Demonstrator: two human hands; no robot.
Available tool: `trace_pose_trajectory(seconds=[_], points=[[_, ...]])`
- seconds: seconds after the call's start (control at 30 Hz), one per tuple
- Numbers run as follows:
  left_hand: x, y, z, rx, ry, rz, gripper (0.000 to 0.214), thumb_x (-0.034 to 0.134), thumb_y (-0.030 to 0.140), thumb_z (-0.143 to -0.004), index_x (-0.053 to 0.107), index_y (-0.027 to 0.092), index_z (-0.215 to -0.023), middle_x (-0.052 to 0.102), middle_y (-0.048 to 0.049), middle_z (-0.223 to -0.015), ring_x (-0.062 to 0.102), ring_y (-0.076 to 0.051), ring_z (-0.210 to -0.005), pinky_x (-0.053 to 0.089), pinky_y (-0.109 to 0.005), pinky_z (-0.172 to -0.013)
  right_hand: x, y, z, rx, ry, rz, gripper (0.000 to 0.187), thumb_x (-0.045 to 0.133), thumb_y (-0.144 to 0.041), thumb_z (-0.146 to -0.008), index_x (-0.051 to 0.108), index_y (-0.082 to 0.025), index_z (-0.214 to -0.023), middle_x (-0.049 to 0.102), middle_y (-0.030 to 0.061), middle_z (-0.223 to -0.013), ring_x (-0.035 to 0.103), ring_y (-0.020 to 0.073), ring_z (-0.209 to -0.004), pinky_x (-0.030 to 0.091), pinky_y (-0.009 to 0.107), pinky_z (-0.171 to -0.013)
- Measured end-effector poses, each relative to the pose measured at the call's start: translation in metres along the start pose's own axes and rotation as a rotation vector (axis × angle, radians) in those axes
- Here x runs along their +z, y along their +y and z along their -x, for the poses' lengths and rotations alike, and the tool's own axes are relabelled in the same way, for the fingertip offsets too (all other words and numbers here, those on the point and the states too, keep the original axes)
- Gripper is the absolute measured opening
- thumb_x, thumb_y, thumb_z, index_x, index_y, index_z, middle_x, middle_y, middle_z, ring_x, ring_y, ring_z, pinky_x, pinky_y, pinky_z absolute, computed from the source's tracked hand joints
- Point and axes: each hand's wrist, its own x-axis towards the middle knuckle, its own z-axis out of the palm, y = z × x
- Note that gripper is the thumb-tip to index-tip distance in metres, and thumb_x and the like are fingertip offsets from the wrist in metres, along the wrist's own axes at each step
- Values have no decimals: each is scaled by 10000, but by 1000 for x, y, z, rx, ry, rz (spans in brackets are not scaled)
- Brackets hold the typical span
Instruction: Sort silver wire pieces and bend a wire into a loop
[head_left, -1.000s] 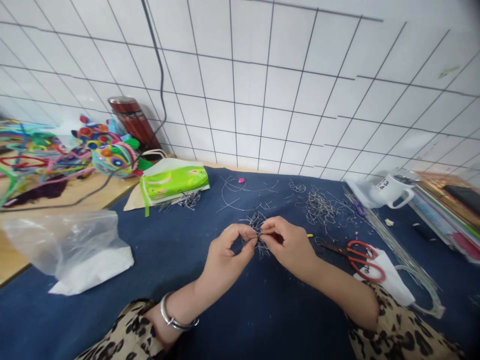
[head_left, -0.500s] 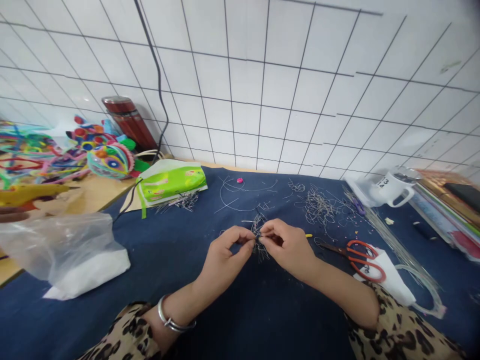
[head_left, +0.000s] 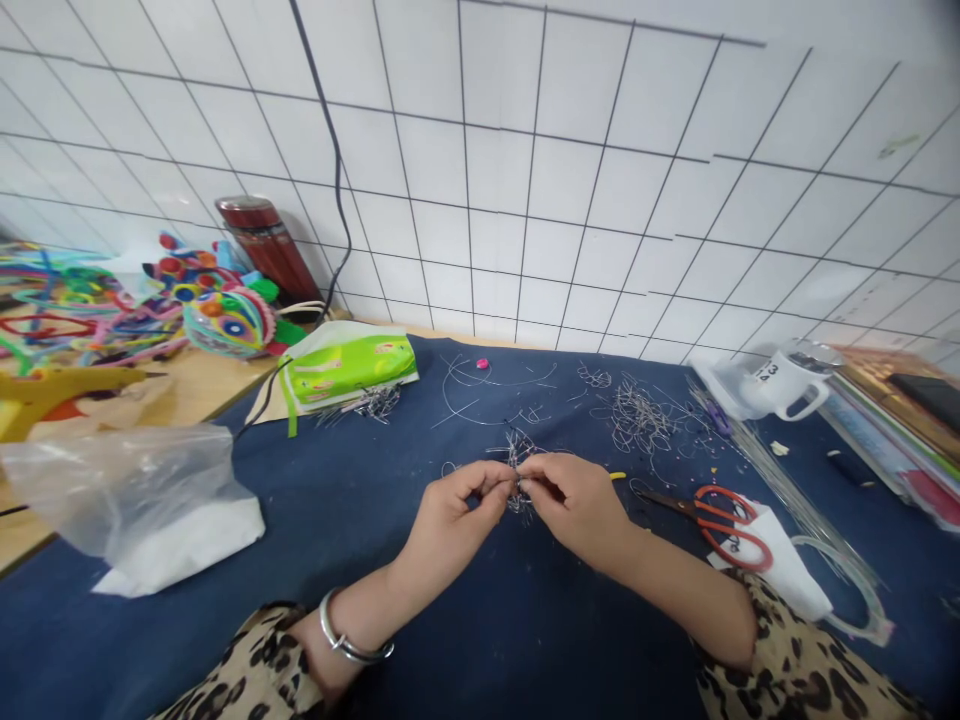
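Observation:
My left hand and my right hand meet at the middle of the dark blue cloth, thumb and forefinger of each pinched together. Between the fingertips is a bit of thin wire, too small to make out its shape. Just behind and beneath them lies a small heap of short bent wires, partly covered by my fingers. A tangle of looped wire spreads farther right. Scissors with orange handles rest beside my right forearm, on a white piece of paper or cloth.
On the left are a clear plastic bag, a yellow glue gun, a green tissue pack, a red flask and colourful craft pieces. Right: long straight wires, a white mug. A tiled wall stands behind.
The view has shifted slightly, with the things on the left a little farther right in it. My fingertips have come a little closer together, both hands still pinching above the wire heap.

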Motion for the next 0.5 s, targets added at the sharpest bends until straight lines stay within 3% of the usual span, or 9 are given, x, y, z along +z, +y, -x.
trace_pose_trajectory(seconds=[0.23,0.5], points=[[-1,-1,0,47,27,-81,124,571,269,-793,657,188,-830,608,-2,-727,531,-112,-653,417,-229,-630,3,2,2,-23,1,14,123,524,-166,-828,605,-212,-910,659,-4,-826,589,131,-772,420,245,-731],[-6,-1,-5,100,-62,-119,119,531,251,-823,630,189,-802,581,12,-712,520,-106,-673,400,-229,-647,-1,-2,0,27,-29,-40,106,549,-151,-813,596,-221,-877,641,-19,-781,576,122,-727,409,232,-695]])
